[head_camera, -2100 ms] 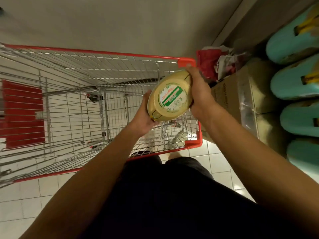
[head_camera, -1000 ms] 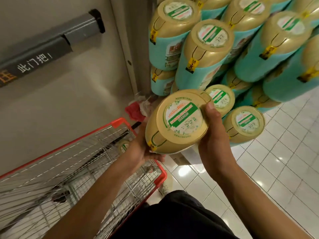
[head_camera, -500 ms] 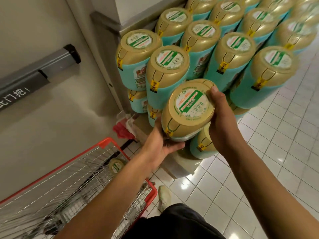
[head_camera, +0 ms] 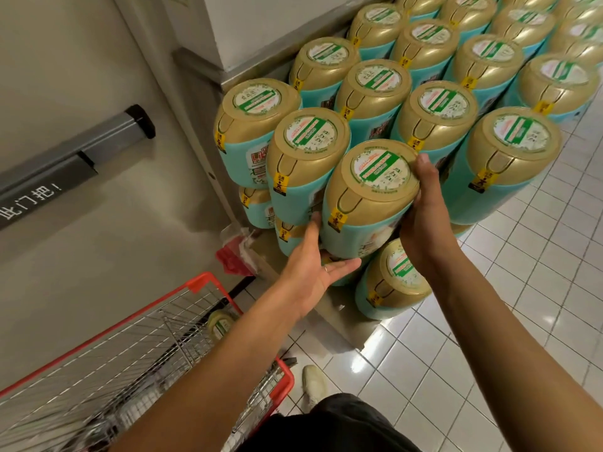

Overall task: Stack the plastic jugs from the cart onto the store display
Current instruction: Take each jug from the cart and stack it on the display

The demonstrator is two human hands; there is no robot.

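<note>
A plastic jug (head_camera: 368,197) with a gold top and a teal label is held between my hands against the front of the store display (head_camera: 306,148), level with its upper layer. My left hand (head_camera: 313,265) supports it from below on the left, palm up, fingers straight, thumb along its side. My right hand (head_camera: 424,216) grips its right side, fingertips reaching the gold top. Another jug (head_camera: 394,278) stands right under it in the lower layer. The red-rimmed wire cart (head_camera: 208,285) is at lower left with one jug (head_camera: 222,321) seen through its mesh.
Several identical jugs fill the display in rows running back to the right. A grey door with a push bar (head_camera: 98,141) stands on the left. A crumpled red and white bag (head_camera: 235,252) lies at the display's foot. My shoe (head_camera: 313,380) is on white tiled floor.
I lifted the jug out of the cart, turned right to the display, and brought it up against the stacked jugs. My left hand has slid lower under the jug, its fingers straightening.
</note>
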